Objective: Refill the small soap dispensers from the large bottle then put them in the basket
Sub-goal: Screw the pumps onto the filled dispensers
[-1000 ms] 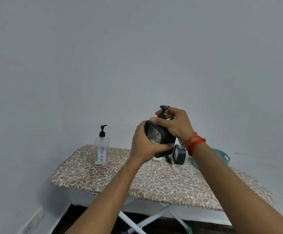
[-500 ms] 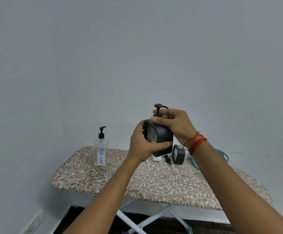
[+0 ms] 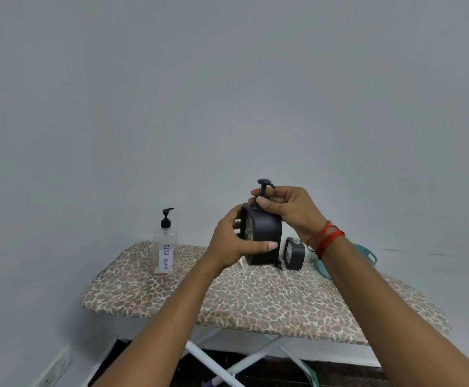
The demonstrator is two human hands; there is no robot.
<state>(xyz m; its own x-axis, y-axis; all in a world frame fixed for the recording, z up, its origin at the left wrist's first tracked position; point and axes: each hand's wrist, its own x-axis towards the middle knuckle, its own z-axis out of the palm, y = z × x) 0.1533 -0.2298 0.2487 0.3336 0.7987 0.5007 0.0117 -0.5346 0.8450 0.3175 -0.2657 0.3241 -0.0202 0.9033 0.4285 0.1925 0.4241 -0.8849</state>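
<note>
The left hand (image 3: 236, 241) grips the side of a black dispenser (image 3: 264, 236). The right hand (image 3: 292, 210) pinches the neck of its pump (image 3: 264, 184) on top. The dispenser is upright, low at the far side of the ironing board (image 3: 255, 297); I cannot tell if it touches. A smaller black dispenser (image 3: 294, 254) stands just to its right. The clear bottle (image 3: 165, 247) marked DISH SOAP stands to the left. The teal basket (image 3: 367, 254) peeks out behind the right arm.
</note>
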